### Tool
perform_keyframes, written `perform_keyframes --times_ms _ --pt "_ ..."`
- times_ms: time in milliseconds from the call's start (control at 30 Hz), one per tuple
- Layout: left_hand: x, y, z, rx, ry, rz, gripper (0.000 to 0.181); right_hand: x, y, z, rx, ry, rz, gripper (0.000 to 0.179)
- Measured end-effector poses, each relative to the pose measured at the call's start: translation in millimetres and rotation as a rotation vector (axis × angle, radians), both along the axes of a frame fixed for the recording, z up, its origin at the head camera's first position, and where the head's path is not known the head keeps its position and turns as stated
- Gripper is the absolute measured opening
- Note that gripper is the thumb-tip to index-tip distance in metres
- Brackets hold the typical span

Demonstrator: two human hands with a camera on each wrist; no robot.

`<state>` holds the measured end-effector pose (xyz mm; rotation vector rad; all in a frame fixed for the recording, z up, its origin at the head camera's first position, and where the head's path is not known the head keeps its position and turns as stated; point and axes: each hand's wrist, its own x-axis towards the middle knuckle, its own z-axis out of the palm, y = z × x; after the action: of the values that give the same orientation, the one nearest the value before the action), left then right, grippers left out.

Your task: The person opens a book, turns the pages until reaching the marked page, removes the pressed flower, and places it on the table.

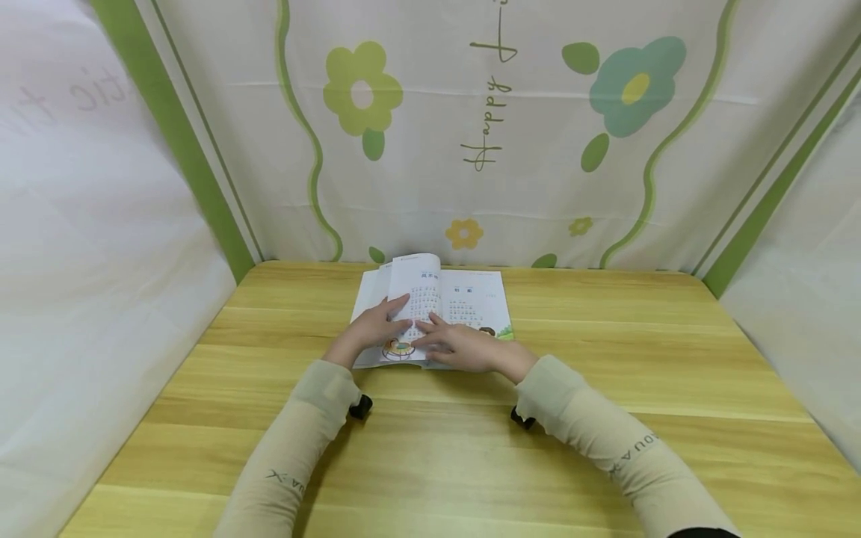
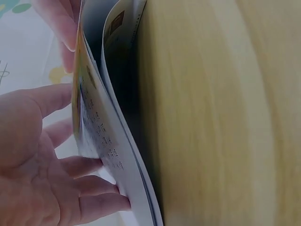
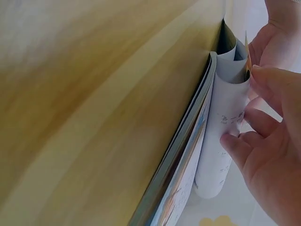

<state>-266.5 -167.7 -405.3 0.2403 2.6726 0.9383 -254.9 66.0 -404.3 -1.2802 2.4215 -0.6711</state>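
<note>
An open book (image 1: 498,295) lies on the table with printed text and colour pictures; its left page (image 1: 424,280) bows up near the spine. My left hand (image 1: 377,326) rests on that page with spread fingers. From the right, my right hand (image 1: 471,348) reaches across the spine, its fingers touching the same page close to the left fingertips. In the left wrist view, the left fingers (image 2: 101,207) lie against the printed side. The right wrist view shows the bulging page (image 3: 225,122) with the right thumb (image 3: 268,77) at its lower edge. Neither hand visibly pinches the paper.
The wooden table (image 1: 437,463) extends around the book on both sides and in front. A white curtain (image 1: 430,194) with printed flowers hangs right behind the table's back edge, and further white cloth panels (image 1: 101,261) stand at left and right.
</note>
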Motion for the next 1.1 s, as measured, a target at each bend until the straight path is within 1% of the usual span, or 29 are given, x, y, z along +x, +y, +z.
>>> perform_keyframes --times_ms 133,233,400,567,667,767,833,967,1100 --pt "0.7 2.3 1.8 -0.038 -0.004 -0.007 0.065 -0.3 2.2 0.0 0.009 0.004 0.006 0.041" --pt "0.8 4.3 1.9 -0.051 -0.016 -0.013 0.064 -0.1 4.2 1.6 0.014 0.0 0.009 0.044" --pt "-0.6 6.3 -1.7 -0.066 -0.01 -0.017 0.067 -0.3 10.9 6.0 0.022 0.001 0.009 0.047" --pt "-1.1 10.3 -2.7 -0.085 -0.01 0.012 0.079 -3.6 27.0 10.2 0.038 0.018 -0.008 0.05" --pt "0.5 12.0 -1.7 -0.092 -0.034 0.045 0.089 -6.4 41.0 11.7 0.036 0.027 -0.024 0.052" --pt "2.1 13.5 -0.8 -0.083 -0.062 0.067 0.096 -7.9 54.0 12.7 0.045 0.025 -0.058 0.051" --pt "2.6 14.9 -0.5 -0.075 -0.072 0.068 0.098 -9.0 61.2 12.7 0.067 0.01 -0.089 0.052" --pt "2.9 15.4 -0.5 -0.064 -0.065 0.046 0.098 -8.9 74.2 12.2 0.144 0.024 -0.137 0.057" --pt "3.6 12.4 1.1 -0.063 -0.038 0.031 0.095 -7.8 86.2 11.0 0.208 0.059 -0.148 0.06"
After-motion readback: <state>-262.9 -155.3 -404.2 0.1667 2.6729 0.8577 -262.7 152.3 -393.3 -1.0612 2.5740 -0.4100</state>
